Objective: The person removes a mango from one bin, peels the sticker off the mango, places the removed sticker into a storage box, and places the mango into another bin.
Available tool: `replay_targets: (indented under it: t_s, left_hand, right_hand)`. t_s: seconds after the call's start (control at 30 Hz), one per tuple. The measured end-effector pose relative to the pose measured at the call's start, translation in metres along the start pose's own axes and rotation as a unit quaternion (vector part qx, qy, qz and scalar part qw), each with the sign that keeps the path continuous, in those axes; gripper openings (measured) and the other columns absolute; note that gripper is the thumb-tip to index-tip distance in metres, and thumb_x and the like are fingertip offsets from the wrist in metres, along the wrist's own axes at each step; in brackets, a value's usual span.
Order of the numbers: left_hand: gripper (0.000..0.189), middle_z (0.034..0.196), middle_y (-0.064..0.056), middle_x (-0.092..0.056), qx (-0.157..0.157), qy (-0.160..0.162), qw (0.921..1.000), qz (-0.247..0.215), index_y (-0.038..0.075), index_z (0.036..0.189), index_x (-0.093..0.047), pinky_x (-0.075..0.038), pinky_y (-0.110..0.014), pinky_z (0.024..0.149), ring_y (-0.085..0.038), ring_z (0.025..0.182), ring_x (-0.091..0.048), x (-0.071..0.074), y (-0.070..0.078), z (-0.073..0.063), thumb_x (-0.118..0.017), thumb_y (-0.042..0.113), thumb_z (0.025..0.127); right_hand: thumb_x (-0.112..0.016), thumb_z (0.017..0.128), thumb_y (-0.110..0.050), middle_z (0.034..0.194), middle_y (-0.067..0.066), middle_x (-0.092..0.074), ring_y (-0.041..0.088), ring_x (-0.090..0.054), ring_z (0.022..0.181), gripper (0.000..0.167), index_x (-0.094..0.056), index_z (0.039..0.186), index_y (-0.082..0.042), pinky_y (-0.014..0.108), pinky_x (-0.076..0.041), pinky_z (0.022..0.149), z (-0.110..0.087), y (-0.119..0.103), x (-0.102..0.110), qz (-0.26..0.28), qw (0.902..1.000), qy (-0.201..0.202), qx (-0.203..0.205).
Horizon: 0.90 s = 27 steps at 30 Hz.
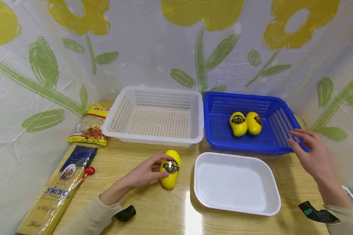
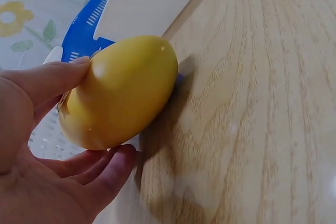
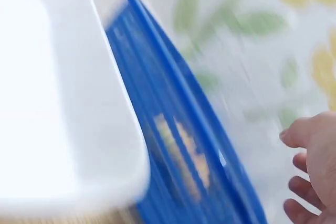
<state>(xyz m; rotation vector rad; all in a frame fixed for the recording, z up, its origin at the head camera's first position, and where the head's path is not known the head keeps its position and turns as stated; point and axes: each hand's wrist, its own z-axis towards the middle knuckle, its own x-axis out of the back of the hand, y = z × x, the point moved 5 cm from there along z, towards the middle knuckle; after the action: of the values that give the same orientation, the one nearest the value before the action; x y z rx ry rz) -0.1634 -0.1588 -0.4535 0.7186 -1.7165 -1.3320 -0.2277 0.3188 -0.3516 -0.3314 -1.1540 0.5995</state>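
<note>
Left grip (image 1: 145, 171) in a curved pinch, right grip (image 1: 314, 155) relaxed.

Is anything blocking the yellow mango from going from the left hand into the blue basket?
Yes, the near wall of the blue basket, so the left hand would probably have to lift the yellow mango over it. One corner of the white tray lies close to that path too.

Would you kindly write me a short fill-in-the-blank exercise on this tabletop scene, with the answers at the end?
A glossy, oval yellow mango is held in the person's ____ grip.
Inside the blue perforated plastic basket lie ____ similar mangoes.
The long, clear-and-blue plastic pasta packet bears the large blue word ____.

Missing words: left; two; ankara.
</note>
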Motion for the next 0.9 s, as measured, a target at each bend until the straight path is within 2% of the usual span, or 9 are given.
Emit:
replay_targets:
  t_s: [0.03,0.1,0.2,0.33,0.43,0.57,0.73,0.9]
  left_hand:
    - [0.049,0.137,-0.013,-0.05,0.004,-0.001,1.0,-0.007,0.017,0.137,-0.051,-0.048,-0.042,0.098,-0.034,0.122,-0.054,0.0,0.0,0.0,-0.069,0.014,0.092]
    - [0.05,0.137,-0.016,-0.05,0.012,-0.002,0.9997,-0.023,0.016,0.138,-0.05,-0.05,-0.041,0.095,-0.035,0.12,-0.056,-0.001,0.0,-0.001,-0.069,0.014,0.092]
    - [0.053,0.137,-0.02,-0.049,0.019,-0.001,0.999,-0.041,0.015,0.14,-0.047,-0.05,-0.039,0.094,-0.036,0.118,-0.057,-0.001,-0.001,-0.002,-0.07,0.013,0.092]
    - [0.056,0.135,-0.022,-0.049,0.03,0.004,0.9983,-0.05,0.015,0.142,-0.046,-0.051,-0.039,0.092,-0.035,0.114,-0.06,-0.001,-0.003,-0.002,-0.07,0.014,0.091]
    - [0.057,0.134,-0.022,-0.05,0.035,0.005,0.9981,-0.051,0.015,0.142,-0.045,-0.052,-0.039,0.09,-0.033,0.11,-0.062,-0.002,-0.004,-0.002,-0.071,0.014,0.091]
    - [0.058,0.132,-0.021,-0.051,0.036,0.008,0.9978,-0.055,0.015,0.142,-0.045,-0.053,-0.038,0.088,-0.031,0.105,-0.064,-0.003,-0.004,-0.001,-0.072,0.015,0.09]
    - [0.057,0.133,-0.021,-0.049,0.039,0.022,0.9975,-0.054,0.015,0.141,-0.047,-0.054,-0.038,0.087,-0.031,0.105,-0.063,-0.004,-0.004,0.0,-0.072,0.014,0.09]
    - [0.057,0.142,-0.02,-0.04,0.046,0.045,0.9965,-0.054,0.015,0.139,-0.048,-0.053,-0.039,0.089,-0.035,0.112,-0.059,-0.005,-0.005,-0.002,-0.073,0.013,0.089]
  right_hand:
    - [-0.063,0.096,-0.014,0.131,0.019,-0.053,0.0,-0.045,0.117,0.032,-0.064,0.123,0.002,0.0,-0.031,0.089,0.0,-0.014,-0.004,0.016,0.9996,0.0,0.024]
    - [-0.065,0.094,-0.009,0.126,0.016,-0.055,-0.012,-0.043,0.107,0.027,-0.066,0.12,0.001,-0.002,-0.034,0.083,0.0,-0.042,-0.015,0.055,0.9963,-0.014,0.064]
    - [-0.067,0.091,-0.003,0.123,0.011,-0.059,-0.01,-0.048,0.105,0.024,-0.069,0.115,-0.003,0.002,-0.04,0.083,-0.002,-0.083,-0.032,0.095,0.9867,-0.055,0.12]
    - [-0.069,0.091,-0.005,0.118,0.002,-0.064,0.001,-0.057,0.103,0.021,-0.071,0.111,-0.01,0.01,-0.048,0.08,-0.007,-0.122,-0.058,0.113,0.9732,-0.121,0.16]
    - [-0.068,0.092,-0.01,0.117,-0.002,-0.064,0.007,-0.061,0.1,0.018,-0.072,0.11,-0.014,0.018,-0.053,0.08,-0.011,-0.138,-0.078,0.123,0.9632,-0.174,0.164]
    - [-0.067,0.094,-0.012,0.119,0.0,-0.064,0.011,-0.064,0.098,0.017,-0.071,0.11,-0.014,0.027,-0.055,0.081,-0.017,-0.154,-0.101,0.159,0.9462,-0.23,0.163]
    - [-0.067,0.094,-0.013,0.117,0.001,-0.064,0.015,-0.065,0.099,0.02,-0.07,0.113,-0.007,0.03,-0.055,0.082,-0.023,-0.168,-0.125,0.193,0.9299,-0.268,0.162]
    - [-0.067,0.094,-0.013,0.113,0.003,-0.065,0.015,-0.065,0.098,0.022,-0.068,0.115,-0.007,0.03,-0.055,0.083,-0.023,-0.18,-0.149,0.217,0.9189,-0.288,0.161]
